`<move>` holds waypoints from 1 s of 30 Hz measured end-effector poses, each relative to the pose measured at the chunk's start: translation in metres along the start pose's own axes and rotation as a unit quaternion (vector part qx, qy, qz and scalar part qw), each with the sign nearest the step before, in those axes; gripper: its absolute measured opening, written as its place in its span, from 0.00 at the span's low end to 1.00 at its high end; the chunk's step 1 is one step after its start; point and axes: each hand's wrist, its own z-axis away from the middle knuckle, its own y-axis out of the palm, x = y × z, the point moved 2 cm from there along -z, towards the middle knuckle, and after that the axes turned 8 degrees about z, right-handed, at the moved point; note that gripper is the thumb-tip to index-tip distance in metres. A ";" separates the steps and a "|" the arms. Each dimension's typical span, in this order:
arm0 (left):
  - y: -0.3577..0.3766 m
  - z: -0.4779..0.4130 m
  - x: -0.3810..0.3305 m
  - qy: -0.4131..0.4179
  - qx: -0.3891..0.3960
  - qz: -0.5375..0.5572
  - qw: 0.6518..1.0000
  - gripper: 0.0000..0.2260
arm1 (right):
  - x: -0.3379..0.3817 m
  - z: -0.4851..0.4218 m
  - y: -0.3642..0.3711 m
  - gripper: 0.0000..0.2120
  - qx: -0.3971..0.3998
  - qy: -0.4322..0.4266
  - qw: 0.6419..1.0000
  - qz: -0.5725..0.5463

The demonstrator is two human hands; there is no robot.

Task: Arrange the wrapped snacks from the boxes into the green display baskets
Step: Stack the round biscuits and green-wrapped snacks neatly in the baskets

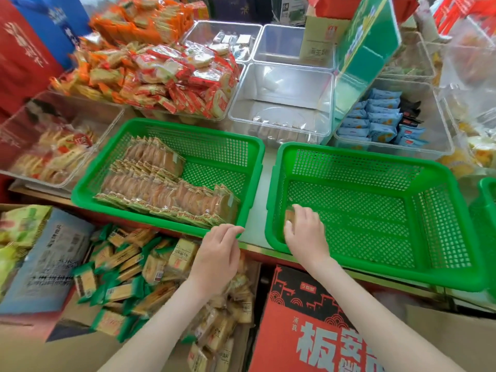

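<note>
**Right hand holds snack in right basket**

Its fingers curl round the blurred snack at the near-left corner. Left hand, fingers loose, holding nothing, hovers by the left basket at its near-right corner, over loose packets.

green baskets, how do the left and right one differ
The left basket holds rows of wrapped snacks; the right basket holds one snack, gripped by the right hand. The left hand is at the left basket's rim; the right hand reaches inside the right basket. Both are green mesh.
</note>
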 end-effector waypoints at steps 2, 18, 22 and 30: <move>-0.017 0.021 0.023 -0.060 -0.014 -0.057 0.996 0.15 | 0.028 0.024 0.005 0.21 -0.042 -0.078 0.996 0.000; -0.090 0.098 0.165 -0.247 0.354 -0.217 0.876 0.39 | 0.150 0.093 0.118 0.33 0.165 -0.181 0.966 0.087; -0.090 0.105 0.186 -0.143 0.291 -0.256 0.911 0.35 | 0.174 0.078 0.134 0.47 0.137 -0.215 0.954 0.160; -0.102 0.103 0.200 -0.070 0.204 -0.196 0.957 0.29 | 0.217 0.036 0.131 0.39 0.177 -0.386 0.854 0.302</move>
